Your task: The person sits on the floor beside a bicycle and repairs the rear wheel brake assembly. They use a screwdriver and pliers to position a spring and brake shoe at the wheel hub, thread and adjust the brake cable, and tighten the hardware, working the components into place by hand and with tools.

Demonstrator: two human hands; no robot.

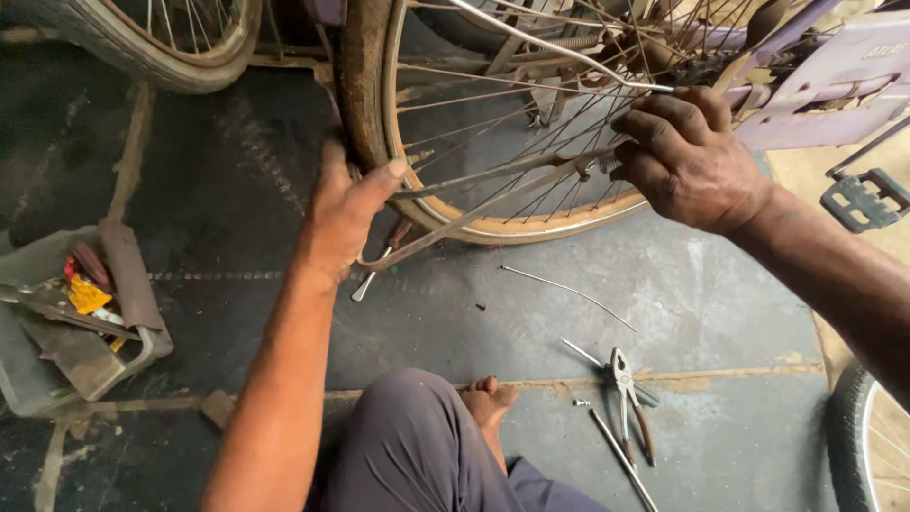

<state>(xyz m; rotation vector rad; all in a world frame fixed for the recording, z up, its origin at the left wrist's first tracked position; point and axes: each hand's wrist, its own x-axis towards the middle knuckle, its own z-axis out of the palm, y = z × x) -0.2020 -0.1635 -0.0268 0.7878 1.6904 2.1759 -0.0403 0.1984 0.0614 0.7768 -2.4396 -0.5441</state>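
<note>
Left hand outstretched, thumb spread; right hand clenched

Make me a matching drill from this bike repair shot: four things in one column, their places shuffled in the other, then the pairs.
Things:
1. left hand
2. right hand
3. pliers
4. toolbox

Places:
A. on the floor at the far left
B. gripping the tyre of the rear wheel
C. lying on the floor near the person's foot
D. among the spokes, by the purple frame

Pairs: 1-B, 2-D, 3-C, 4-A
</note>
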